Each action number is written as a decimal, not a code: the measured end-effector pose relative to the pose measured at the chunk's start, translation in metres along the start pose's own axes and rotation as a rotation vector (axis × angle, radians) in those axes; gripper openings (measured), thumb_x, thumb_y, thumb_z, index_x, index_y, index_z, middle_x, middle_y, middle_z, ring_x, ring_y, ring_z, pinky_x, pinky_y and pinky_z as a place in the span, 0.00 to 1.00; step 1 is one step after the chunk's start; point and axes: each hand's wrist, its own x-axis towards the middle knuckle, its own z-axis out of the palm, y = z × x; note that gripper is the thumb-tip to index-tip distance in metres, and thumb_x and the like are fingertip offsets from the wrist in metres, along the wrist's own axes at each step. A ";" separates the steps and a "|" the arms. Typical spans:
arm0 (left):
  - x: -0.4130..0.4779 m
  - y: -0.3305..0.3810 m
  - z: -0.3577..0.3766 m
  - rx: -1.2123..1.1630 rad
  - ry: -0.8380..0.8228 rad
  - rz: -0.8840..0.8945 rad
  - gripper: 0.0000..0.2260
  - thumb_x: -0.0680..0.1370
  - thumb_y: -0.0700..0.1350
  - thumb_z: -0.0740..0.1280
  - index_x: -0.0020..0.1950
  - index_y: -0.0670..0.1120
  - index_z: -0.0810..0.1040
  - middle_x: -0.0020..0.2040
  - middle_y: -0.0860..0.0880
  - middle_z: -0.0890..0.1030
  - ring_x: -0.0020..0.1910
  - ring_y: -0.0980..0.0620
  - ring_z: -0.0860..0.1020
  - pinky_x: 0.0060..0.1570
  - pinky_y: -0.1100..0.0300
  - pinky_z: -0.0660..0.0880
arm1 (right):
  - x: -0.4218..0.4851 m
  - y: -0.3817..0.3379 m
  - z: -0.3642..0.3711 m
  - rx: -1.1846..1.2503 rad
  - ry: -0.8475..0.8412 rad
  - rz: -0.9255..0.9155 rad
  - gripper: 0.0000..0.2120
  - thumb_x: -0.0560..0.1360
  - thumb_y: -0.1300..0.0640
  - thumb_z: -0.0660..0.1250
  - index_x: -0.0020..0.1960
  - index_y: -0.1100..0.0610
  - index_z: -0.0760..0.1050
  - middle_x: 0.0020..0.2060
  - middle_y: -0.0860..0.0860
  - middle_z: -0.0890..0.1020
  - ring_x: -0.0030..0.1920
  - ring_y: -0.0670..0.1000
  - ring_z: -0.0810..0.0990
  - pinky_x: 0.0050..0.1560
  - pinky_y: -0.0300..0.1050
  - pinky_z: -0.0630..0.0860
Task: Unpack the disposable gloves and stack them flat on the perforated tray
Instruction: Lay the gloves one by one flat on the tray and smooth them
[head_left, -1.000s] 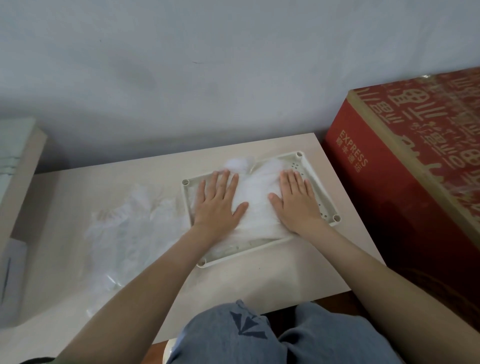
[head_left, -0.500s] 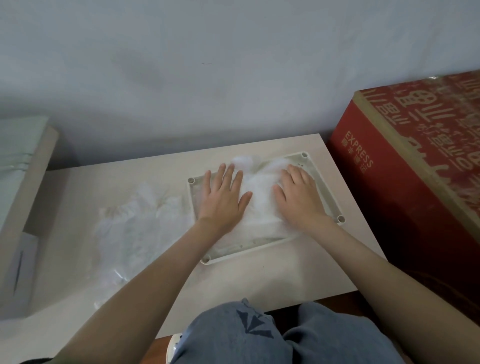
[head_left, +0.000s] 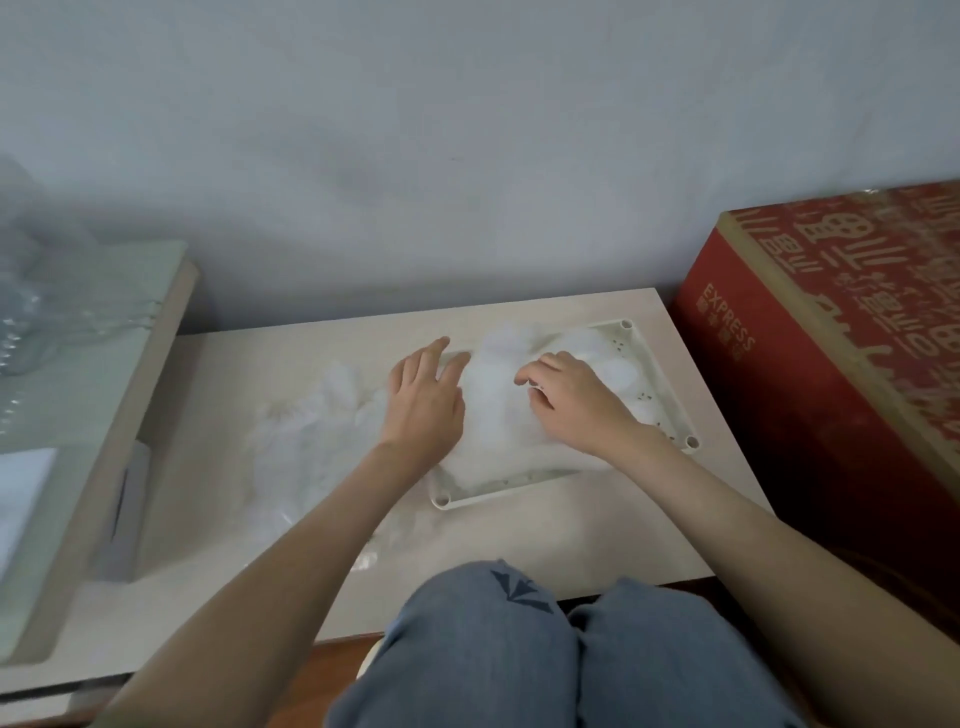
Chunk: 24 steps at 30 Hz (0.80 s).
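Note:
A white perforated tray (head_left: 669, 400) lies on the right half of the pale table. A crumpled stack of clear disposable gloves (head_left: 493, 415) fills its middle. My left hand (head_left: 426, 402) lies over the tray's left edge with fingers nearly straight, touching the stack's side. My right hand (head_left: 574, 402) sits on the stack's right part, its fingers curled down and pinching the top glove plastic. A second loose heap of clear gloves (head_left: 311, 441) lies on the table just left of the tray.
A big red carton (head_left: 831, 364) stands right of the table. A low shelf with clear plastic wrap (head_left: 78, 338) flanks the left side. The wall runs behind the table (head_left: 571, 545). My knees in blue jeans (head_left: 493, 649) reach the front edge.
Both hands were pressing flat on the stack. My left hand has slid left to the tray's edge, and my right hand's fingers have curled into the top glove.

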 end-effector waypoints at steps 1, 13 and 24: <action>-0.009 -0.006 -0.008 0.000 -0.011 -0.049 0.20 0.72 0.35 0.66 0.65 0.42 0.75 0.67 0.38 0.72 0.62 0.36 0.72 0.62 0.43 0.67 | -0.001 -0.007 -0.001 0.033 -0.036 0.007 0.12 0.77 0.65 0.58 0.58 0.61 0.76 0.53 0.53 0.79 0.56 0.55 0.73 0.54 0.38 0.63; -0.109 -0.086 -0.051 0.030 -0.559 -0.408 0.35 0.76 0.61 0.65 0.77 0.48 0.57 0.74 0.45 0.62 0.71 0.45 0.64 0.66 0.52 0.64 | 0.011 -0.094 -0.015 0.041 -0.475 0.046 0.16 0.80 0.55 0.59 0.67 0.53 0.70 0.64 0.49 0.71 0.63 0.48 0.71 0.63 0.45 0.68; -0.120 -0.086 -0.066 0.066 -0.295 -0.519 0.09 0.81 0.41 0.55 0.54 0.43 0.74 0.52 0.44 0.78 0.49 0.44 0.77 0.43 0.56 0.69 | -0.009 -0.124 -0.035 0.106 -0.447 0.059 0.14 0.80 0.55 0.60 0.63 0.55 0.74 0.60 0.50 0.74 0.59 0.50 0.74 0.57 0.40 0.67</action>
